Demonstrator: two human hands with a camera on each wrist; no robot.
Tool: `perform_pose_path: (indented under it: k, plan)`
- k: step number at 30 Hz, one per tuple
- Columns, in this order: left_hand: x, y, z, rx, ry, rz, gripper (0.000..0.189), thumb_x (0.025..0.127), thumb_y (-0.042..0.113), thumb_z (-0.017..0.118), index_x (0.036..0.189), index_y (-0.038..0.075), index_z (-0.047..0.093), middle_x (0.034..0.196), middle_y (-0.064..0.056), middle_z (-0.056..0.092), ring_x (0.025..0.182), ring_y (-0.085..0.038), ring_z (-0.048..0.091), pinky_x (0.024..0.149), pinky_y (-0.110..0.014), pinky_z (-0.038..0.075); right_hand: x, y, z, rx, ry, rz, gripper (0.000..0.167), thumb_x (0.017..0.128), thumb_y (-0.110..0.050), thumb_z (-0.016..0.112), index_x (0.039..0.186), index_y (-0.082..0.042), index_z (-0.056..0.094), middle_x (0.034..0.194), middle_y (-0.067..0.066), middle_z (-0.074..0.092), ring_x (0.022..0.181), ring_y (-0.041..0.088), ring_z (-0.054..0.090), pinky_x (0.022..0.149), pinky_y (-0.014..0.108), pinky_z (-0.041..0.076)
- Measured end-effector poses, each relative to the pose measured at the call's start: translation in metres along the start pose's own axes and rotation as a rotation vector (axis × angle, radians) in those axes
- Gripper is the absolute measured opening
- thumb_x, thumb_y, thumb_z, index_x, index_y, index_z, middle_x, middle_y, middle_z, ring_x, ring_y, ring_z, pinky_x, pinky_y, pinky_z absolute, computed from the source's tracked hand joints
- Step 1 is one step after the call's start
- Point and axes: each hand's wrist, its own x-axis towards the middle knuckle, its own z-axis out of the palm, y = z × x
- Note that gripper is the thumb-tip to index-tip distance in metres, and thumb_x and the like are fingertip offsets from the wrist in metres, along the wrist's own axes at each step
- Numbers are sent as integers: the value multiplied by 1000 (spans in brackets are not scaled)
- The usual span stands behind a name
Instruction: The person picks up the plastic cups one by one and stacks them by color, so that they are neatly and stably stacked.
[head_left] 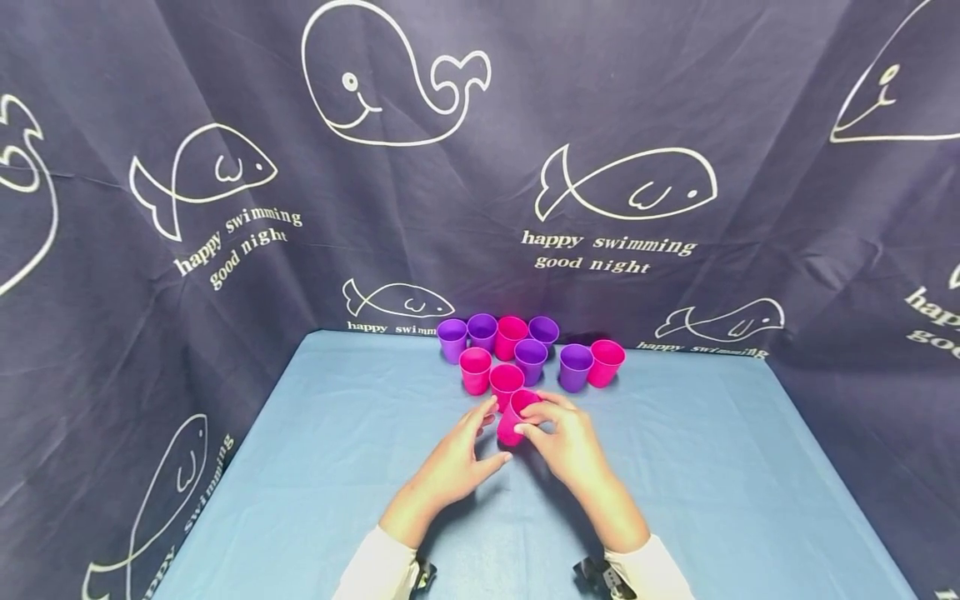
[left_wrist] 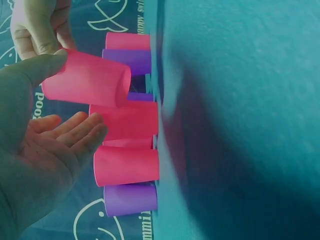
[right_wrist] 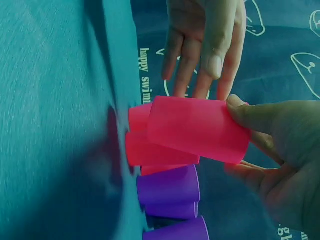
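A pink cup [head_left: 509, 431] is tilted just above the table, its mouth up. My right hand [head_left: 567, 446] pinches it near the rim, the thumb [right_wrist: 252, 114] on its side in the right wrist view. My left hand [head_left: 452, 468] is spread on the cup's other side, thumb and fingers apart; in the right wrist view its fingers [right_wrist: 189, 62] are clear of the cup. Right behind the held cup stands another pink cup [head_left: 506, 377]. A pink cup [head_left: 475, 372] and a purple cup [head_left: 531, 363] stand upright near it.
At the back stand a row of purple cups [head_left: 452, 343] and a pink cup [head_left: 512, 337]. To the right, a purple cup [head_left: 575, 372] touches or nearly touches a pink cup [head_left: 606, 365]. A dark curtain [head_left: 480, 200] hangs behind the blue table [head_left: 337, 433].
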Motion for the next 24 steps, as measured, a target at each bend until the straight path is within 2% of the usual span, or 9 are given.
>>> perform_pose_path:
  k: [7, 10, 14, 18, 24]
  plan:
    - [5, -1, 0, -100, 31, -10, 89, 90, 22, 86, 162, 5, 36, 158, -17, 51, 138, -32, 61, 114, -49, 53, -2, -9, 6, 20, -5, -40, 29, 68, -5, 98, 91, -6, 80, 111, 16, 80, 116, 34, 75, 93, 51, 63]
    - [6, -2, 0, -140, 35, -26, 93, 88, 23, 88, 162, 5, 35, 159, -17, 50, 137, -32, 62, 114, -46, 53, -2, -13, 8, 30, -12, -43, 30, 68, -5, 98, 91, -7, 80, 114, 17, 80, 116, 34, 75, 94, 52, 63]
    - [7, -3, 0, -188, 51, -45, 93, 86, 21, 89, 162, 6, 36, 157, -16, 51, 135, -32, 63, 114, -43, 53, -1, -18, 12, 42, -33, -51, 30, 68, -5, 98, 93, -8, 80, 107, 13, 81, 118, 33, 74, 95, 51, 63]
    - [8, -5, -1, -174, 66, -49, 89, 87, 16, 87, 161, 5, 39, 156, -16, 52, 135, -29, 63, 114, -41, 53, -1, -20, 16, 61, -54, -57, 30, 69, -5, 97, 94, -9, 80, 99, 7, 82, 119, 32, 73, 97, 51, 62]
    - [6, -10, 0, -176, 90, -73, 87, 86, 8, 85, 160, 3, 41, 159, -19, 50, 137, -30, 61, 115, -41, 52, -3, -22, 24, 83, -72, -74, 31, 69, -4, 97, 95, -7, 80, 97, 7, 82, 119, 33, 73, 96, 50, 62]
